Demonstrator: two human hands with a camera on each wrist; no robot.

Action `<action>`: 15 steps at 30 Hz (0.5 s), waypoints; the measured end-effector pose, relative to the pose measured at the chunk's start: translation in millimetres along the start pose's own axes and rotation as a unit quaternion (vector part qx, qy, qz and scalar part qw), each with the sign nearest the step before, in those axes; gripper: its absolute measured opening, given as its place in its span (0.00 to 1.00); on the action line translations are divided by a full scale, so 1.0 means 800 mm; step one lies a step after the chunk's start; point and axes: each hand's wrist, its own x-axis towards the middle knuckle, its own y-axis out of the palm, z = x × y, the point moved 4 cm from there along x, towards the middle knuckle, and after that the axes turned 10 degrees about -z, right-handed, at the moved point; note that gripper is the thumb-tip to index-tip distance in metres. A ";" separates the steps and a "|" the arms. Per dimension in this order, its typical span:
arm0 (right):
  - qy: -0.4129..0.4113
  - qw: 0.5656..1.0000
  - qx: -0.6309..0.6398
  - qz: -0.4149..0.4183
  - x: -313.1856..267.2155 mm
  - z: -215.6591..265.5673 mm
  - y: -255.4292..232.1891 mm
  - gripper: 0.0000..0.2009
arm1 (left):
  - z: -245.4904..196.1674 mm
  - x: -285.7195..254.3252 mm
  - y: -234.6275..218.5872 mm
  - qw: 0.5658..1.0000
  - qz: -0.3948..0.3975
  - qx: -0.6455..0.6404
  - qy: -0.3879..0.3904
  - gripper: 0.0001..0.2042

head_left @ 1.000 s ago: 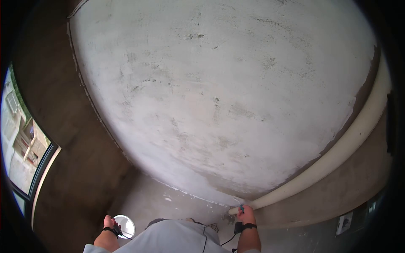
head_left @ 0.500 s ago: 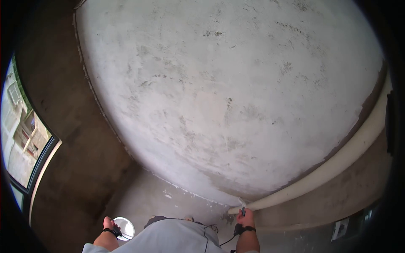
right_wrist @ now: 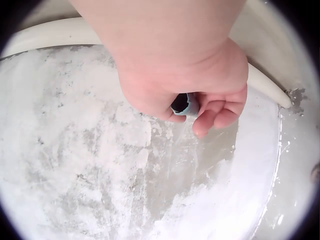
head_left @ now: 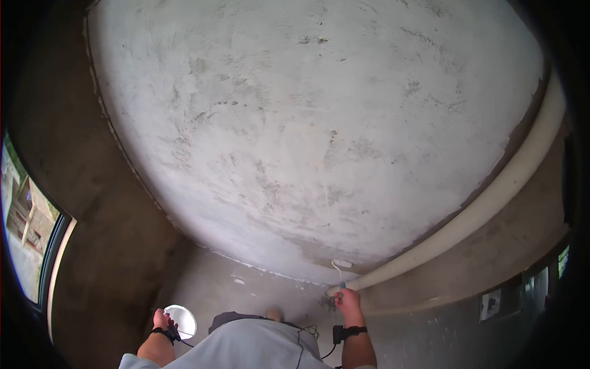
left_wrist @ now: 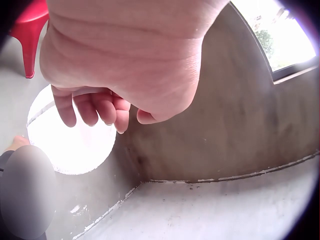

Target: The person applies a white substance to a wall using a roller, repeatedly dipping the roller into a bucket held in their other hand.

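My right hand (head_left: 349, 299) grips the blue-grey handle of a small paint roller (head_left: 342, 264), whose wire frame bends up to a white sleeve by the lower part of the white-coated wall (head_left: 295, 160). In the right wrist view, the handle's hollow end (right_wrist: 181, 104) pokes out between thumb and curled fingers; the sleeve is hidden there. Beside a round white bucket (head_left: 185, 323), my left hand (head_left: 161, 320) hangs low. Its loosely curled fingers (left_wrist: 104, 109) overlap the bucket in the left wrist view, with nothing seen gripped in them.
A thick cream pipe (head_left: 467, 227) runs along the wall's right edge. Left stands a dark brown wall (head_left: 123, 246) with a window (head_left: 31, 240). White spots mark the grey floor (head_left: 238, 281). The left wrist view shows a red stool (left_wrist: 31, 40) behind the bucket.
The right hand has moved up and slightly left, and the roller's sleeve now shows beyond the fist. The view has shifted a little. The left hand stays beside the bucket.
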 end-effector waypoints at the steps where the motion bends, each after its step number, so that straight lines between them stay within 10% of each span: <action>1: -0.027 1.000 -0.009 0.013 -0.015 0.003 0.007 0.12 | -0.004 0.003 0.001 1.000 -0.012 0.005 0.008 0.12; 15: -0.117 0.992 0.025 0.041 -0.154 0.023 0.066 0.09 | -0.052 0.057 0.006 0.997 0.010 0.080 0.007 0.13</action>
